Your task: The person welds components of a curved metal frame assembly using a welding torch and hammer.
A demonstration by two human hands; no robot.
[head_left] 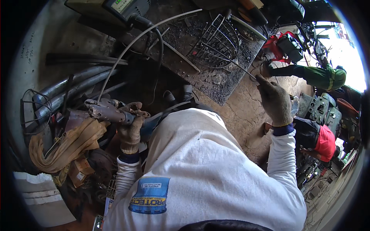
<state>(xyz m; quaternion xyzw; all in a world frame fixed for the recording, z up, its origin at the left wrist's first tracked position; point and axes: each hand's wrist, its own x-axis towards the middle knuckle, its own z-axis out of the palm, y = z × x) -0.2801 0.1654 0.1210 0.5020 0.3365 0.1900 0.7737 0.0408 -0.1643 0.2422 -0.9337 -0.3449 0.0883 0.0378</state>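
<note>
My left hand (130, 135), in a tan knit glove, is closed around a rusty metal tube piece (110, 114) with rough, uneven ends. A long pale curved rod (133, 43) rises from behind that piece toward the far side; whether they are joined I cannot tell. On the right, my gloved right hand (275, 102) is raised beside the workbench, pinching the near end of a thin metal rod (239, 66). The rod slants away to the left, over a wire rack (217, 44) that lies on the gritty benchtop (217, 88).
At left are thick grey pipes (73, 86), a folded tan strap (71, 144) and a small cardboard box (80, 172). A dark machine (127, 9) with cables stands far left. To the right, one person in green (308, 73) and another in a red shirt (325, 142) are near machinery (323, 109).
</note>
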